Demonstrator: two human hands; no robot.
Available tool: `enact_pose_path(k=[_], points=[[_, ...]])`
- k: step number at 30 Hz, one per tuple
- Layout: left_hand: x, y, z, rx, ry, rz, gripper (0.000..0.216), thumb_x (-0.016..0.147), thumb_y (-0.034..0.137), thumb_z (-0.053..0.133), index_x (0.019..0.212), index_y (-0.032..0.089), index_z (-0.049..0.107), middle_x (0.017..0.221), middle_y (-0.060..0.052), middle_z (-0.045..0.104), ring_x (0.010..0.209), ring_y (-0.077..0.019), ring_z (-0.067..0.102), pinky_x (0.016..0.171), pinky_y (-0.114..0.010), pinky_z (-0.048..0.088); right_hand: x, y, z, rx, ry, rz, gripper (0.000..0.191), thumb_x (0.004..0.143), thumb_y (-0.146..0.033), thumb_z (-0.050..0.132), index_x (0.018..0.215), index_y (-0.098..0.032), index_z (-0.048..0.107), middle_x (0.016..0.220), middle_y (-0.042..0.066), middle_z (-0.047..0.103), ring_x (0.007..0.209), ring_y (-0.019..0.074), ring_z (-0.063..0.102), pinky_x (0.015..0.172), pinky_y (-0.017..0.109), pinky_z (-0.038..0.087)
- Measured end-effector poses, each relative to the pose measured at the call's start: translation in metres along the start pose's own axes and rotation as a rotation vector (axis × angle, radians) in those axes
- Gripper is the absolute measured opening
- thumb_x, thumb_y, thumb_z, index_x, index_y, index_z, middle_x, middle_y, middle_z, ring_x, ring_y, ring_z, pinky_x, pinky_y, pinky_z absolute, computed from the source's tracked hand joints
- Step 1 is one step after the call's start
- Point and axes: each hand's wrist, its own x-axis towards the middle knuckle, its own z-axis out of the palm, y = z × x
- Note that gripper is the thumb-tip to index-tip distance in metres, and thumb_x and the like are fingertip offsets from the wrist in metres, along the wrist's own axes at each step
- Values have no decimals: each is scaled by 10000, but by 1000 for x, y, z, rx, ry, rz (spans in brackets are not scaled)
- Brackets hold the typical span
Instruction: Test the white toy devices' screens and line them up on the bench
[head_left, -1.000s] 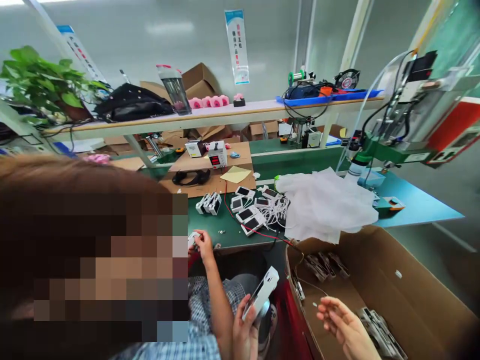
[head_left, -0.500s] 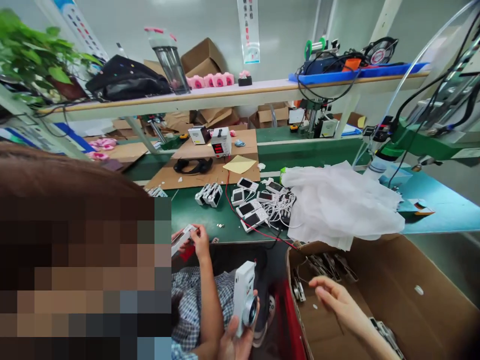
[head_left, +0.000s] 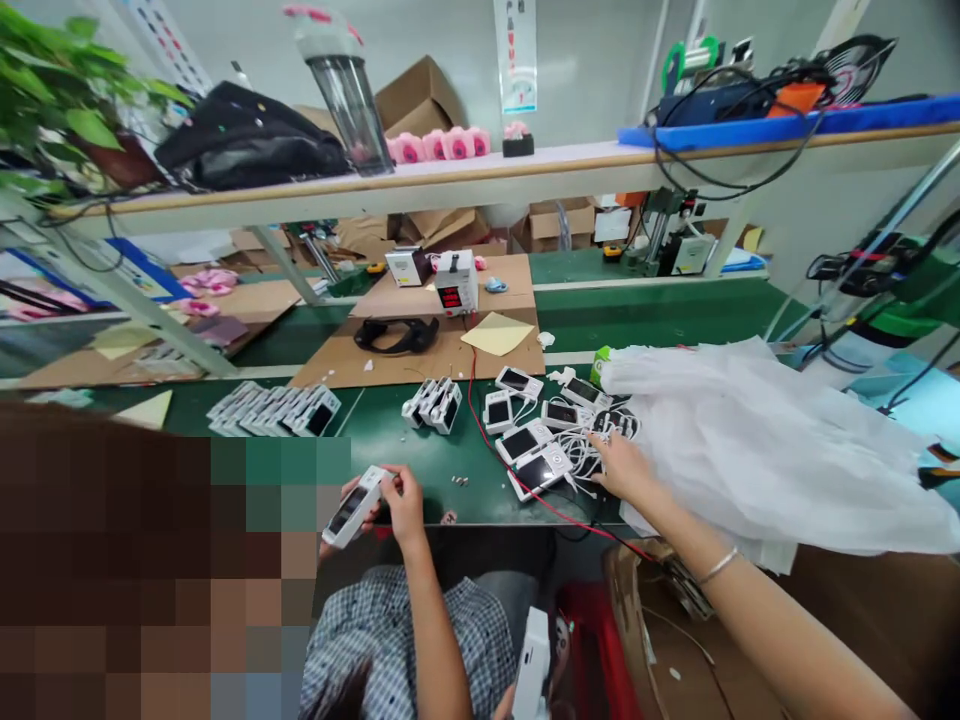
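At the bottom edge, my left hand (head_left: pixel 503 706) holds a white toy-like camera (head_left: pixel 532 660) upright; only a bit of the hand shows and the camera's lower part is cut off. My right hand (head_left: pixel 621 466) reaches over the green bench to the tangle of white cables (head_left: pixel 584 452), its fingertips at the cables, thumb and fingers apart. Whether it touches a cable is not plain. Several white devices with dark screens (head_left: pixel 541 470) lie around the cables, some plugged in. To the left, a co-worker's hands (head_left: pixel 401 500) hold another white device (head_left: pixel 355 507).
White foam sheeting (head_left: pixel 750 440) covers the bench's right side. Below it stands a cardboard box (head_left: pixel 847 620). A red wire (head_left: pixel 480 420) crosses the bench. White devices stand in rows (head_left: pixel 274 410) at left. A power supply (head_left: pixel 456 283) sits behind; a shelf (head_left: pixel 450 185) runs above.
My right hand has moved from over the cardboard box up to the cables on the bench. My left hand and the camera sit lower and further right in view. The view has shifted.
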Motion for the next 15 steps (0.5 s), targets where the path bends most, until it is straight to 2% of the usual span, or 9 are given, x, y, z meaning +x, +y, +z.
enact_pose_path(k=[3, 5, 6, 8, 10, 11, 13, 15], points=[[12, -4, -46, 0, -67, -123, 524, 825, 582, 341, 809, 124, 595, 531, -5, 525, 436, -121, 476, 423, -264, 424, 0, 1, 18, -122, 3, 5, 133, 806, -171, 519, 906, -114, 584, 934, 61, 537, 902, 174, 497, 803, 356, 397], [18, -9, -59, -8, -84, -154, 536, 769, 626, 390, 741, 136, 605, 475, -3, 510, 400, -122, 463, 385, -251, 398, -14, 4, 25, -173, -25, -6, 133, 833, -150, 463, 816, -105, 587, 889, 65, 545, 878, 166, 501, 791, 328, 402], [19, -13, -56, -14, -65, -143, 535, 748, 645, 404, 740, 150, 606, 466, 0, 504, 407, -127, 474, 389, -254, 406, -21, 5, 27, -191, -45, -12, 134, 824, -136, 467, 836, -104, 597, 879, 75, 549, 868, 172, 505, 784, 316, 404], [19, -20, -35, -22, 17, -71, 549, 735, 683, 377, 807, 189, 604, 490, -3, 504, 505, -165, 548, 451, -286, 462, -33, 4, 28, -215, -83, -20, 217, 805, -121, 481, 992, -108, 590, 897, 97, 556, 874, 190, 518, 784, 296, 405], [15, -26, 0, -14, 108, 55, 600, 762, 699, 274, 962, 221, 577, 609, -46, 559, 810, -235, 608, 629, -353, 523, -35, 0, 27, -226, -117, -21, 387, 810, -147, 482, 1197, -138, 486, 942, 104, 566, 903, 206, 535, 793, 293, 408], [12, -27, 17, 1, 142, 125, 643, 797, 676, 163, 1042, 223, 547, 704, -73, 587, 997, -248, 559, 757, -387, 514, -33, -4, 26, -230, -135, -14, 458, 819, -170, 477, 1272, -155, 411, 954, 104, 575, 904, 215, 549, 783, 301, 415], [4, -25, 45, 58, 155, 248, 624, 860, 562, 62, 1156, 215, 488, 903, -110, 605, 1260, -236, 335, 990, -449, 380, -26, -13, 24, -239, -178, 23, 554, 818, -199, 482, 1342, -162, 307, 927, 111, 607, 853, 241, 589, 722, 327, 434], [-6, -19, 62, 146, 137, 359, 534, 902, 430, 56, 1255, 221, 399, 1092, -111, 566, 1345, -219, 113, 1099, -512, 169, -19, -23, 23, -245, -225, 69, 542, 802, -197, 499, 1319, -140, 349, 877, 128, 636, 791, 269, 616, 658, 342, 439]])
